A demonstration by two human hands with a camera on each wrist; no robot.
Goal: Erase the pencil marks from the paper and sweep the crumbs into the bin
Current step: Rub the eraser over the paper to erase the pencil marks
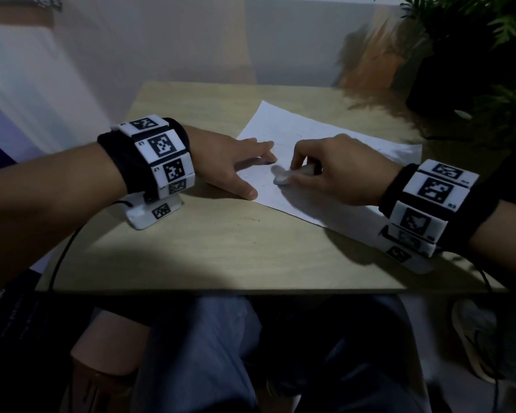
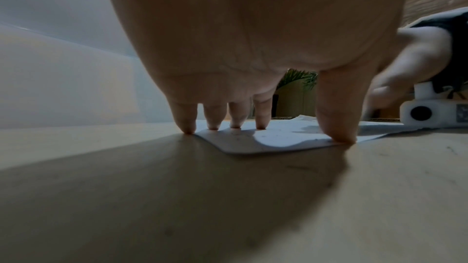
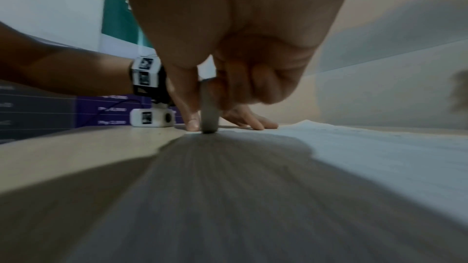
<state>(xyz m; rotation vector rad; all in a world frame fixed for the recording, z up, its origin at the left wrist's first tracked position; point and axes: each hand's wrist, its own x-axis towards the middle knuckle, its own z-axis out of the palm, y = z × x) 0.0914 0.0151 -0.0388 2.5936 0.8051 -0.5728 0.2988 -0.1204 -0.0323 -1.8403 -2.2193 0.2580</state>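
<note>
A white sheet of paper [image 1: 316,129] with faint pencil marks lies at an angle on the wooden table [image 1: 221,248]. My left hand [image 1: 245,162] lies flat with spread fingers, pressing the paper's left edge; in the left wrist view its fingertips [image 2: 260,123] stand on the sheet [image 2: 278,139]. My right hand [image 1: 319,171] pinches a whitish eraser [image 1: 282,177] and holds its end against the paper near the left hand. The right wrist view shows the eraser [image 3: 209,115] upright between thumb and fingers, touching the paper [image 3: 380,151]. The eraser looks blurred. No bin is in view.
A dark potted plant [image 1: 465,55] stands at the table's far right corner. A wall runs behind the table. My legs [image 1: 221,353] are under the near edge. Bare wood lies between the paper and the near edge, with a few tiny dark specks [image 1: 252,219].
</note>
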